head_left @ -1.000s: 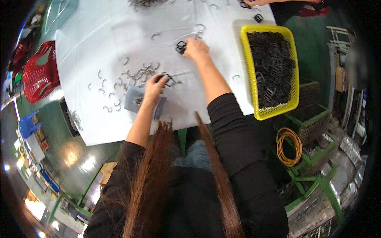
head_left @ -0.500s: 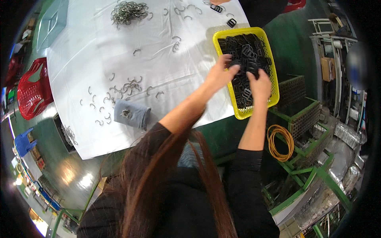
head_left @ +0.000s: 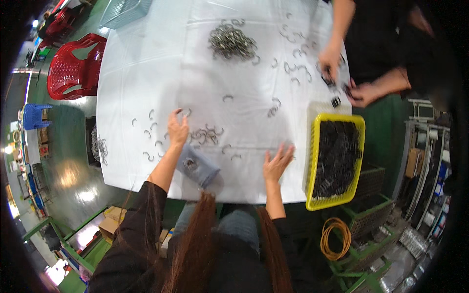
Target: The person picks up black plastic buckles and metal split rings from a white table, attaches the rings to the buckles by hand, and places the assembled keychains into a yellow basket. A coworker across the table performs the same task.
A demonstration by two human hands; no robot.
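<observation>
My left hand (head_left: 178,129) reaches over the white-covered table, its fingers apart beside a C-shaped metal piece (head_left: 187,113). Whether the fingertips touch that piece is hard to see. More curved metal pieces (head_left: 206,135) lie in a loose cluster just right of this hand. Nearer to me is a blue-grey folded cloth (head_left: 199,167) with a small metal item on top. My right hand (head_left: 278,163), slightly blurred, hovers above or rests on the cloth with its fingers spread and holds nothing. To its right stands a yellow basket (head_left: 309,195) full of black plastic buckles (head_left: 337,156).
At the far right, another person's hands (head_left: 330,62) handle black buckles; a single buckle (head_left: 335,101) lies near them. A heap of metal pieces (head_left: 232,42) sits at the back. Around the table are a red chair (head_left: 75,68), a pale blue basket (head_left: 124,13) and a coiled orange hose (head_left: 335,239).
Both my hands have left the yellow basket and moved left, the left one to the scattered metal pieces. The view has shifted, bringing the other person's hands into sight.
</observation>
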